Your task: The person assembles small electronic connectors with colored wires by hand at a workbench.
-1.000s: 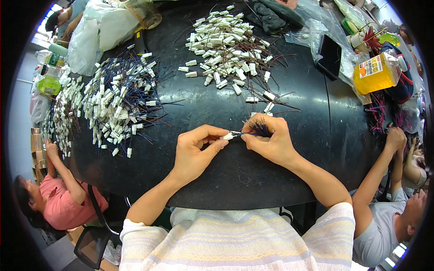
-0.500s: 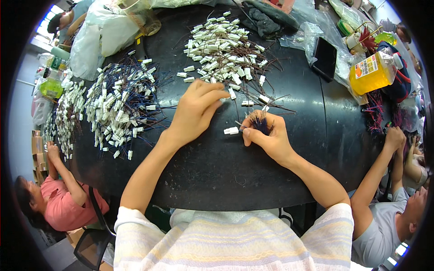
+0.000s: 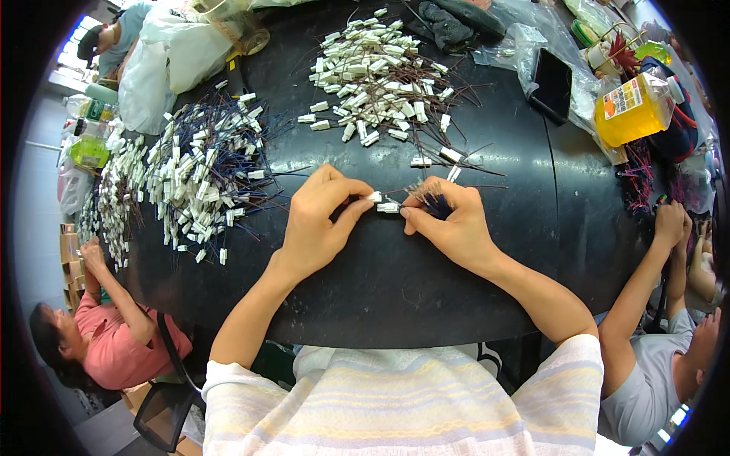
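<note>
My left hand (image 3: 319, 220) pinches a small white plug connector (image 3: 375, 196) between thumb and fingertips. Just beside it, a second white connector (image 3: 388, 207) sticks out from the fingertips of my right hand (image 3: 456, 228). That hand is closed round a bundle of dark blue wires (image 3: 436, 204) with bare, light-coloured ends fanning upward. The two connectors are close together; I cannot tell whether they touch. Beyond my hands lies a pile of white connectors with brown wires (image 3: 372, 72). A larger pile with blue wires (image 3: 198, 175) spreads to the left.
A black phone (image 3: 550, 85) and a bottle of yellow liquid (image 3: 633, 110) stand at the right of the black table (image 3: 365, 304). Plastic bags (image 3: 179, 61) crowd the far left. One person (image 3: 125, 334) sits to my left, another (image 3: 646, 372) to my right.
My left hand has come from the brown-wire pile toward me and now holds a connector beside the right hand's one. The right hand has shifted slightly away from me.
</note>
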A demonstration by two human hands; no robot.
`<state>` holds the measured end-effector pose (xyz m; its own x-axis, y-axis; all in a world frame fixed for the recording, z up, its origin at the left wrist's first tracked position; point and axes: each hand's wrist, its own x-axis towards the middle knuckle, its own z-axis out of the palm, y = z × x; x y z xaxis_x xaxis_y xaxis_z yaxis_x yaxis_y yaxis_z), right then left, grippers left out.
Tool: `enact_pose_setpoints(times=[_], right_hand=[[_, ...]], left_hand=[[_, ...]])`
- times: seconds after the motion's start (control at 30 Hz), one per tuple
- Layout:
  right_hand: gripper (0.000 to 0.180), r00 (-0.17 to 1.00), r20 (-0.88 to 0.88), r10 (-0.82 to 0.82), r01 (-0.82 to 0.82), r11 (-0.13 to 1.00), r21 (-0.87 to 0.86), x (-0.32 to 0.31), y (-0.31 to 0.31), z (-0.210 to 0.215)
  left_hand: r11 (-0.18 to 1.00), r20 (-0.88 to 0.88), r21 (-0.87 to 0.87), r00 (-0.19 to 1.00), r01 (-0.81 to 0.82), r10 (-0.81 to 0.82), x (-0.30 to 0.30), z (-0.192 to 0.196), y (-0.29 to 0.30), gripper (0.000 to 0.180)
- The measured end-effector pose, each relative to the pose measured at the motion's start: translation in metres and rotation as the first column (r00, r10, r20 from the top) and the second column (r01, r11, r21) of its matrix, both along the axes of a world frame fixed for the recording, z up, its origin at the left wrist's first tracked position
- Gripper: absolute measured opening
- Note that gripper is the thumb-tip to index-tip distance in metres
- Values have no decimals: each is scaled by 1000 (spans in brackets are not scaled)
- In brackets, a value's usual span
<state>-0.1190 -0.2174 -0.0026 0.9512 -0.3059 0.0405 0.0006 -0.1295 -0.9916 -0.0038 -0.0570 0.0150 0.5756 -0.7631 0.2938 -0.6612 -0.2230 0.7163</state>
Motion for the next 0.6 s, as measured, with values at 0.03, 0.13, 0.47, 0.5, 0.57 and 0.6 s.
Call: enact_pose_setpoints(times=[0.03, 0.13, 0.47, 0.5, 0.57, 0.6], right_hand=[[4, 1000, -3, 1, -1, 1000, 3, 0, 2, 0], [6, 1000, -13, -7, 7, 1000, 0, 0, 2, -2], [9, 996, 82, -22, 37, 982, -186, -2, 4, -3], [9, 998, 57, -13, 25, 979, -204, -2, 3, -2], [9, 997, 72, 2, 13, 977, -214, -2, 3, -3], [10, 996, 87, 16, 4, 975, -222, -3, 2, -4]], left_hand=[[999, 4, -39, 1000, 15, -15, -2, -3, 2, 14], [996, 8, -76, 999, 40, -40, -6, -2, 2, 15], [988, 187, -105, 978, 117, -96, -4, -3, 0, 17], [988, 162, -109, 983, 107, -88, -4, -4, 0, 17], [990, 141, -112, 988, 86, -70, -5, -4, 0, 16], [991, 119, -112, 991, 68, -54, -5, -4, -1, 16]])
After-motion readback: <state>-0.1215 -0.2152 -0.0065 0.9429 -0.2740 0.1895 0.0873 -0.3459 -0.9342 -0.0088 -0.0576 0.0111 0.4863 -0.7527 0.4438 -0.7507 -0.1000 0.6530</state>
